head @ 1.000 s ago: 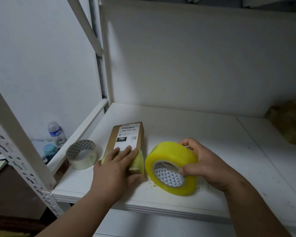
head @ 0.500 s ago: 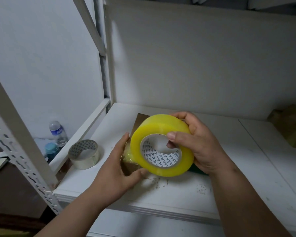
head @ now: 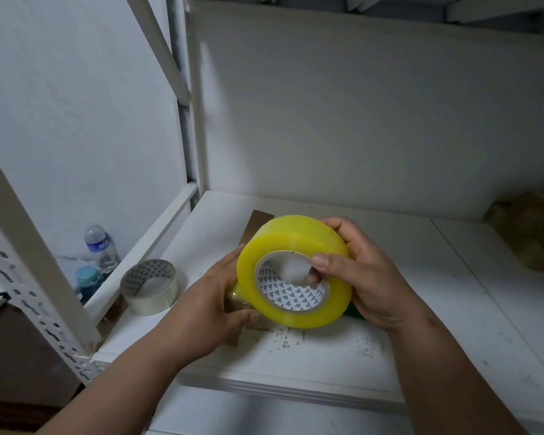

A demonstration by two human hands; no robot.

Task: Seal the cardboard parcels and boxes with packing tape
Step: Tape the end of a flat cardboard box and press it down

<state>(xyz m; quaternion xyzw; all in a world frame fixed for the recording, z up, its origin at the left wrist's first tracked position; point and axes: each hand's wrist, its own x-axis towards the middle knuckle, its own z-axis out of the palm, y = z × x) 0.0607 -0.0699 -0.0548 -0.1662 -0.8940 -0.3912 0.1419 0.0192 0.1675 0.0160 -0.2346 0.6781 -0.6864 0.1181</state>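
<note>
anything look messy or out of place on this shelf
Small dark specks and scraps are scattered on the white shelf near its front edge, below the yellow tape roll. A spare, nearly used-up tape roll lies on its side at the shelf's left edge. Nothing looks spilled or broken.

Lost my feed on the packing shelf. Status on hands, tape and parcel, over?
Right hand grips yellow tape roll, thumb in core. Left hand holds small cardboard parcel on shelf, mostly hidden behind roll. Nothing blocking.
</note>
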